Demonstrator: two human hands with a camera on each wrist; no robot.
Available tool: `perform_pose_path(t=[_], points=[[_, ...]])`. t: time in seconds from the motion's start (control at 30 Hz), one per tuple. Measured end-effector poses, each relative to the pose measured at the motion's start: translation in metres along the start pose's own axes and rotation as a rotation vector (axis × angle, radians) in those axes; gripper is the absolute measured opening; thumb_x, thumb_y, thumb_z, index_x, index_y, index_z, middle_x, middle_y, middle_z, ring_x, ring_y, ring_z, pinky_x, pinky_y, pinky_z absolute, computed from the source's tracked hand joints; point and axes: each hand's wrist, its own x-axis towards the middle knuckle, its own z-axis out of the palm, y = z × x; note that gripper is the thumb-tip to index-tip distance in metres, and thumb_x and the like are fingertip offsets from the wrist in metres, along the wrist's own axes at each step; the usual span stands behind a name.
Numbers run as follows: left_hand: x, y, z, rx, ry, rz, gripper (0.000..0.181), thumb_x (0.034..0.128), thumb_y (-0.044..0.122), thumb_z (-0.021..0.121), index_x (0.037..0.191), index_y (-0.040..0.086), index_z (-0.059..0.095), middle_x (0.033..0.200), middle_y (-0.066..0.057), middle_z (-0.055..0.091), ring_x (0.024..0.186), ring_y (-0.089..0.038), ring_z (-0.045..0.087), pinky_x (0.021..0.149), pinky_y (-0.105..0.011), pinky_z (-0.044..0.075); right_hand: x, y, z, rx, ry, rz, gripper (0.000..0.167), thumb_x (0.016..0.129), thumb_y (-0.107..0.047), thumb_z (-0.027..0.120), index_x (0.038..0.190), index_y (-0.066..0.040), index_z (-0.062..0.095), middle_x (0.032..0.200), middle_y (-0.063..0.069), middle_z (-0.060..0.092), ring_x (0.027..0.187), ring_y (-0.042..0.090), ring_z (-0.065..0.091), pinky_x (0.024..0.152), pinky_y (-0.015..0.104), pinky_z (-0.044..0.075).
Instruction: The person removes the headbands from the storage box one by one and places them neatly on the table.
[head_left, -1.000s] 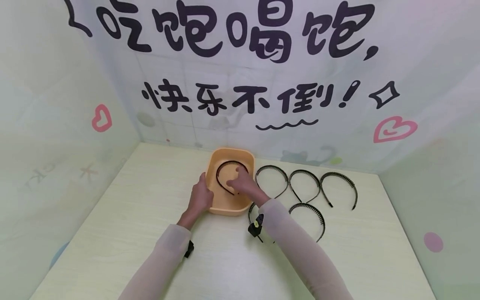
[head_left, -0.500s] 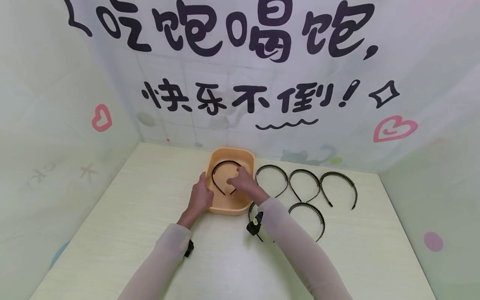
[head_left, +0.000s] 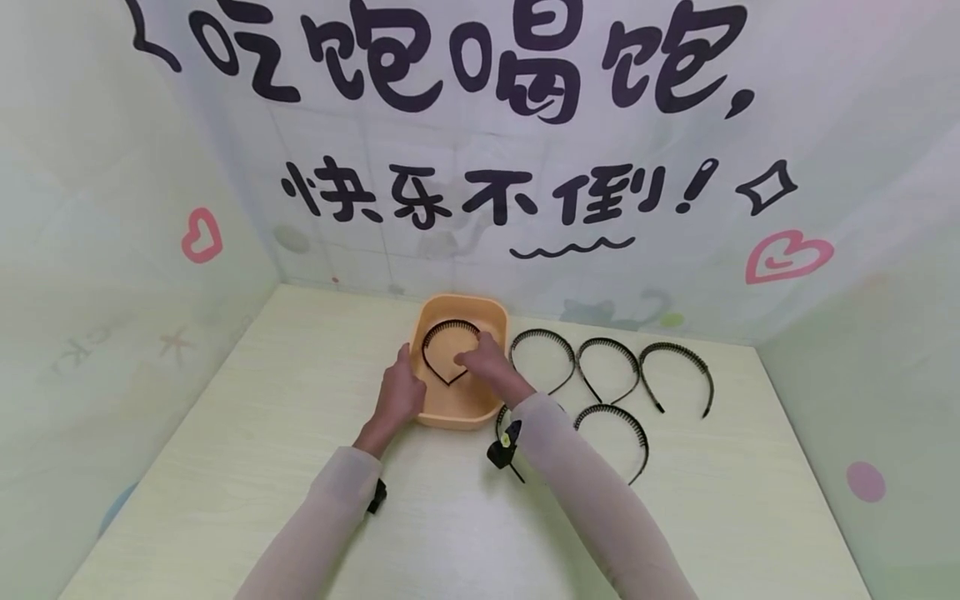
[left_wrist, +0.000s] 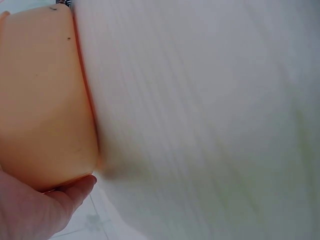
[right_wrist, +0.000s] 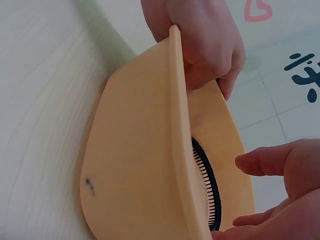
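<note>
A black toothed headband [head_left: 451, 323] lies in an orange plastic tub [head_left: 457, 422] by the back wall. Its two ends meet in a point toward me. My left hand [head_left: 399, 392] grips the tub's left side; in the right wrist view its fingers [right_wrist: 202, 75] curl over the rim. Inside the tub, my right hand [head_left: 491, 367] is at the headband's right side and hides part of it. Seen from the right wrist, this hand's thumb and fingers stand apart, with one fingertip at the band's edge, seemingly touching it.
Right of the tub, several more black headbands lie on the pale table [head_left: 300, 375], among them one at the far right [head_left: 678, 347] and one nearer [head_left: 637, 429]. Another headband [head_left: 517, 473] is partly covered by my right wrist. Printed cloth walls [head_left: 450, 275] enclose the back and sides.
The headband in the tub has shifted left, and its ends have come together. My right hand has moved only slightly; my left hand stays on the tub.
</note>
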Motion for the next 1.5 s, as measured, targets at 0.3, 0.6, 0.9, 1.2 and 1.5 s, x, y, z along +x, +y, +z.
perform_pose_path(t=[0.3,0.6,0.9,1.2,1.5], points=[[0.001,0.0,-0.001,0.013,-0.001,-0.002,0.07,0.0869,-0.007,0.042,0.153,-0.004,0.021,0.137,-0.034,0.051,0.115,-0.038,0.059,0.092,-0.049,0.049,-0.008,-0.004,0.001,-0.184,0.08,-0.067,0.071,0.094,-0.018,0.06,0.152,0.005,0.027,0.158,0.032,0.018,0.138,0.039,0.034,0.107,0.047,0.04],[0.0,0.0,-0.001,0.015,0.01,0.004,0.069,0.0872,-0.006,0.043,0.153,-0.004,0.022,0.134,-0.035,0.053,0.113,-0.04,0.061,0.092,-0.051,0.05,-0.009,-0.005,-0.002,-0.221,0.172,-0.178,0.018,0.094,-0.017,0.062,0.095,0.0,0.056,0.082,0.01,0.052,0.063,0.017,0.049,0.054,0.027,0.038],[0.0,0.001,-0.001,0.015,0.013,0.002,0.069,0.0873,-0.006,0.044,0.153,-0.005,0.022,0.135,-0.035,0.053,0.115,-0.041,0.06,0.094,-0.051,0.05,-0.004,-0.004,-0.002,-0.172,0.292,-0.155,0.018,0.094,-0.016,0.065,0.08,-0.005,0.062,0.067,0.004,0.064,0.051,0.01,0.055,0.05,0.023,0.044],[0.001,0.002,-0.002,-0.001,0.006,0.0,0.071,0.0866,-0.008,0.044,0.153,-0.003,0.02,0.136,-0.034,0.053,0.113,-0.038,0.06,0.093,-0.049,0.05,-0.004,-0.006,-0.007,-0.153,0.324,-0.144,0.013,0.09,-0.01,0.066,0.1,-0.002,0.068,0.088,0.011,0.073,0.059,0.014,0.069,0.059,0.026,0.055],[0.0,0.0,0.0,-0.012,0.019,0.007,0.071,0.0861,-0.008,0.044,0.153,-0.006,0.021,0.134,-0.036,0.053,0.112,-0.037,0.061,0.094,-0.049,0.05,-0.008,0.0,-0.018,-0.134,0.326,-0.209,0.022,0.09,-0.009,0.063,0.11,-0.002,0.067,0.095,0.01,0.07,0.063,0.014,0.069,0.057,0.026,0.056]])
